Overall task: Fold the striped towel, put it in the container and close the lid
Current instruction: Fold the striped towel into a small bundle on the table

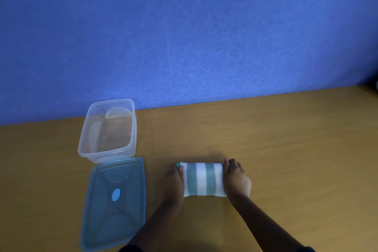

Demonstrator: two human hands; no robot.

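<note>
The striped towel [203,179], white with grey-green bands, lies folded into a small rectangle on the wooden table. My left hand [173,182] holds its left end, fingers curled round the edge. My right hand [236,178] grips its right end in the same way. The clear plastic container [131,129] stands open and empty at the left, near the wall. Its blue lid [131,200] lies flat on the table just in front of it, to the left of my left hand.
A blue wall [184,37] rises behind the wooden table [286,149]. A dark object shows at the far right edge of the view.
</note>
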